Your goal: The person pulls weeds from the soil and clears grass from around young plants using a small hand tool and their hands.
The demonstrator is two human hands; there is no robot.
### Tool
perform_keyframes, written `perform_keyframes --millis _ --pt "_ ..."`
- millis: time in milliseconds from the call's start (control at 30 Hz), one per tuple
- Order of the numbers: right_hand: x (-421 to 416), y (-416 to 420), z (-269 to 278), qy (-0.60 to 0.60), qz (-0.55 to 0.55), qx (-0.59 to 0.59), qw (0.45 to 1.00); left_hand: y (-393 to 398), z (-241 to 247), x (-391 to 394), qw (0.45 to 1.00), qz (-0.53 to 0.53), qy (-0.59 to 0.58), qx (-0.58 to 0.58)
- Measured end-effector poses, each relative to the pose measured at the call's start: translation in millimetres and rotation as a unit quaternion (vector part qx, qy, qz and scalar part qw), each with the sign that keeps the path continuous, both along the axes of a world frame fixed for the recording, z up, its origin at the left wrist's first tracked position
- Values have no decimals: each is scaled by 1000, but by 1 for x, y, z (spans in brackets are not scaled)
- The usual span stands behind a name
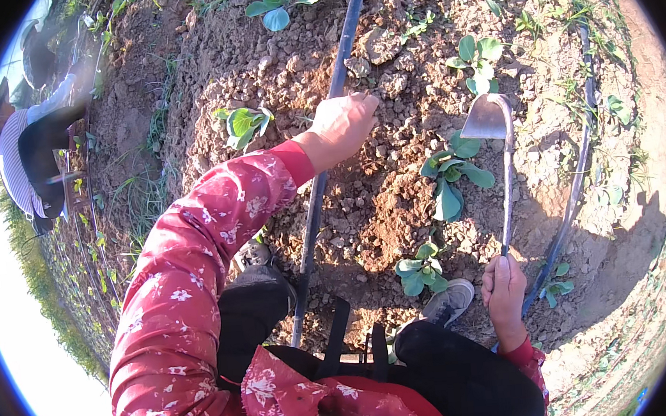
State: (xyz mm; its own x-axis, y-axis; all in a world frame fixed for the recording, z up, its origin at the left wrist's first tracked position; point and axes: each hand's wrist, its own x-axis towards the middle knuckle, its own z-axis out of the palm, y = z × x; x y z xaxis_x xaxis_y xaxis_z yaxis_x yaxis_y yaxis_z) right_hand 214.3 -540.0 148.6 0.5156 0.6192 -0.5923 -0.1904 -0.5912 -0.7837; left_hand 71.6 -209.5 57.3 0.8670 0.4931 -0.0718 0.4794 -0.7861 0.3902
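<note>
My right hand (504, 294) grips a short hand hoe (508, 194) by the lower end of its handle. The hoe's curved neck ends in a flat metal blade (485, 118), held over the soil by a leafy seedling (480, 67). Stretched out across a black irrigation pipe (312, 221), my left hand (345, 126) has its fingers curled in. Its underside is hidden, so whether it holds anything cannot be made out. To its left grows a light-green seedling (243, 127); to its right is a larger broad-leaved seedling (453, 169).
Another seedling (421, 270) grows close to my shoe (452, 301). A second irrigation pipe (578, 180) runs along the right. More seedlings (282, 4) and small weeds dot the cloddy soil. At the far left a person (21, 156) in a striped top bends over the plants.
</note>
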Motion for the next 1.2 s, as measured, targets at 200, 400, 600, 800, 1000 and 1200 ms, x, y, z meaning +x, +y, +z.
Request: perform_keyframes --millis 200,400,600,800,1000,1200 --pt "5 -3 -4 -62 34 6 997 72 -29 95 978 122 -106 131" --pt "11 -6 -6 -16 7 5 1000 88 -58 129 987 141 -67 39" --pt "36 22 10 48 4 -2 999 81 -30 98 958 180 -204 -93" --pt "58 174 -11 104 54 113 987 119 73 -4 990 116 -15 -82" --pt "61 327 -120 131 -139 177 965 121 135 -217 952 86 285 71" --pt "-21 299 -116 157 -164 75 971 -18 118 -335 913 266 274 -147"
